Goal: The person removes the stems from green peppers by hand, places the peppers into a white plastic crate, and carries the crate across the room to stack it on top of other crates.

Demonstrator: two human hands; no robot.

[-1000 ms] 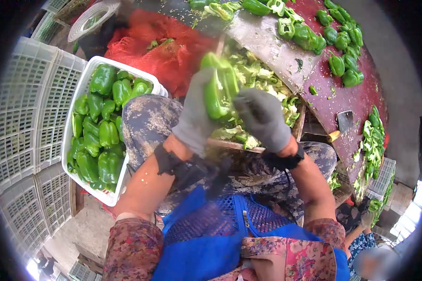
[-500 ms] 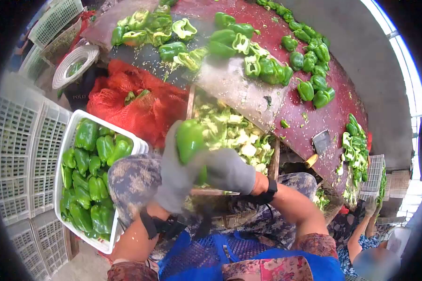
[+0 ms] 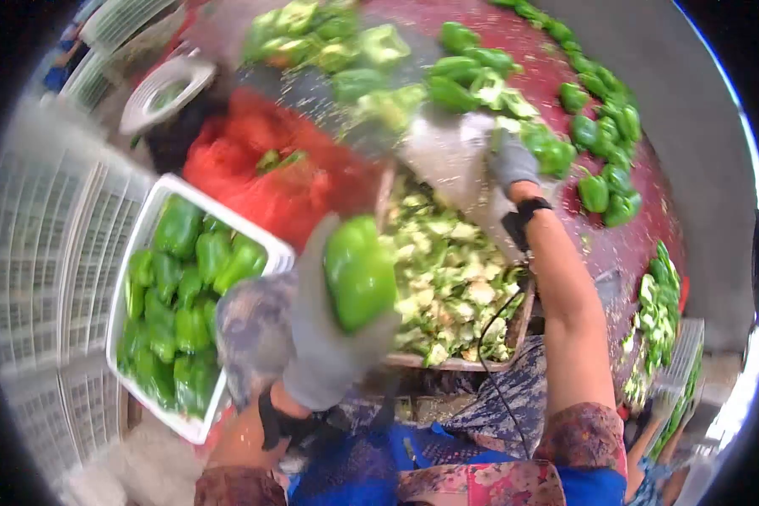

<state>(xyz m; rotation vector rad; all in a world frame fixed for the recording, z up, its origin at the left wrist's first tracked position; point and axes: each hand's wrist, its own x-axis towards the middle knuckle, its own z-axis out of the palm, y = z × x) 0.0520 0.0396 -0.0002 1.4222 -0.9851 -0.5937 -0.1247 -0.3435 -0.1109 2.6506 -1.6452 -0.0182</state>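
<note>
Right hand has swung from the left hand to just inside the worktop's near edge, grip unclear; the left curls round a pepper; slack hold could drop it among scraps.

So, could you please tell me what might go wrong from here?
The left hand holds a green pepper by the scrap tray; if the grip loosens, it might fall among the scraps. The right hand is reaching close to the peppers on the red table, so it could nudge some out of place.
</note>
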